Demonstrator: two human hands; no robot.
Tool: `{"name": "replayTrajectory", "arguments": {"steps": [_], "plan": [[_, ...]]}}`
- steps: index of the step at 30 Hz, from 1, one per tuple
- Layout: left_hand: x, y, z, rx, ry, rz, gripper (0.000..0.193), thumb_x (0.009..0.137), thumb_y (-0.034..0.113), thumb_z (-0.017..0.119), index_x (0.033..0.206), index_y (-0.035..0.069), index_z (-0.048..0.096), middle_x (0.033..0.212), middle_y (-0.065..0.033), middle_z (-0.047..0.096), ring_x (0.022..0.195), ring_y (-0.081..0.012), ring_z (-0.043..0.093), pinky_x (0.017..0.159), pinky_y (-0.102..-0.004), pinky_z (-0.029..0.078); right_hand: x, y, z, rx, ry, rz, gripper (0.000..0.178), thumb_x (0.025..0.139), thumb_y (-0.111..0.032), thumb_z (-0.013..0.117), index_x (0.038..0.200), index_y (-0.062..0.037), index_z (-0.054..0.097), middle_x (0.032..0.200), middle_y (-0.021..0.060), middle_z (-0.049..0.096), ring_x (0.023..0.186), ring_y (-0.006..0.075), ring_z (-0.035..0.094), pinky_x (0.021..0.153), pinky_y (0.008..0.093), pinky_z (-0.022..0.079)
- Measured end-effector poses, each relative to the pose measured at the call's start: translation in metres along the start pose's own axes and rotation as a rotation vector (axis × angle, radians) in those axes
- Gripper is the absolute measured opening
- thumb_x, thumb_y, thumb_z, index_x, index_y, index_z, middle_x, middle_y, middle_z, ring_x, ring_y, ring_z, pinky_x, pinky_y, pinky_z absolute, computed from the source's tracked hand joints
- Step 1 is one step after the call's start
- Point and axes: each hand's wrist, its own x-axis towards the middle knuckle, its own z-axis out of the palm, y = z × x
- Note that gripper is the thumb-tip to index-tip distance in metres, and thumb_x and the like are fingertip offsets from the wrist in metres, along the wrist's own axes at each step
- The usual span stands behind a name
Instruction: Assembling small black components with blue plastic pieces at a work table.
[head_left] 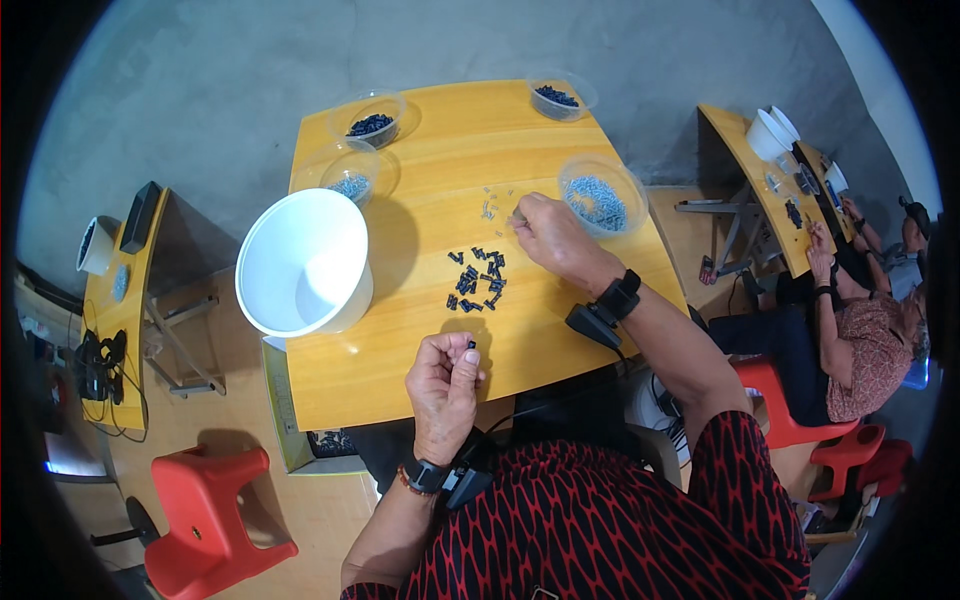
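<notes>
My left hand (445, 390) is closed near the front edge of the table, with a small black plastic part (471, 345) pinched between thumb and forefinger. Farther forward and to the right, my right hand (555, 235) is closed, its fingertips together beside a few loose silvery screws (489, 211). Whatever those fingertips hold, if anything, is too small to make out. Between the two hands lies a loose pile of small black plastic parts (470, 281). A clear bowl of silvery screws (597, 203) stands just beyond my right hand.
A large white bucket (262, 262) stands tilted-looking at the table's left side. Behind it are a clear bowl of screws (350, 187) and a bowl of black parts (371, 125); another such bowl (556, 99) is far right. A red stool (210, 515) stands left; people sit at right.
</notes>
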Motion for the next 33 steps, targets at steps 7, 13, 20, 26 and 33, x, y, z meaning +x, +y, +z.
{"name": "replayTrajectory", "arguments": {"steps": [7,13,20,26,33], "plan": [[0.002,0.002,-0.003,-0.047,-0.004,-0.070,0.014,0.096,0.005,0.064,0.106,-0.003,0.058,0.088,-0.0029,0.061,0.072,-0.0103,0.061,0.068,-0.0246,0.053,-0.017,-0.031,-0.012,0.278,0.088,-0.021,0.006,0.088,-0.001,0.059,0.087,0.0042,0.057,0.093,0.0213,0.067,0.082,0.0382,0.065,0.072,0.0408,0.052],[0.007,-0.004,-0.010,-0.147,-0.004,-0.071,0.014,0.095,0.005,0.066,0.105,-0.002,0.059,0.088,-0.0056,0.064,0.071,-0.0116,0.063,0.068,-0.0250,0.054,-0.051,-0.071,-0.011,0.684,-0.200,0.127,0.005,0.089,-0.001,0.062,0.092,0.0036,0.062,0.091,0.0108,0.069,0.080,0.0158,0.065,0.072,0.0295,0.052],[0.006,0.000,-0.008,-0.113,-0.015,-0.075,0.014,0.095,0.006,0.066,0.104,-0.002,0.059,0.087,-0.0052,0.065,0.071,-0.0115,0.062,0.068,-0.0243,0.053,-0.071,-0.083,0.012,0.995,-0.209,0.211,0.009,0.091,-0.006,0.067,0.096,0.0020,0.066,0.090,0.0045,0.067,0.084,0.0091,0.064,0.075,0.0258,0.053],[0.005,0.000,-0.010,-0.076,-0.031,-0.096,0.011,0.096,0.003,0.064,0.104,-0.003,0.061,0.088,-0.0050,0.066,0.072,-0.0084,0.060,0.067,-0.0220,0.051,-0.075,-0.077,0.019,1.060,-0.318,0.229,0.007,0.091,-0.003,0.069,0.098,-0.0005,0.068,0.097,0.0028,0.064,0.087,0.0076,0.061,0.076,0.0228,0.050],[0.004,0.000,-0.011,-0.060,-0.020,-0.150,0.012,0.095,0.008,0.067,0.102,0.000,0.063,0.080,-0.0044,0.067,0.065,-0.0071,0.061,0.057,-0.0201,0.050,-0.068,-0.079,0.008,0.774,-0.279,0.097,0.009,0.089,-0.007,0.070,0.087,0.0021,0.068,0.083,0.0055,0.066,0.077,0.0112,0.063,0.070,0.0274,0.051]]}}
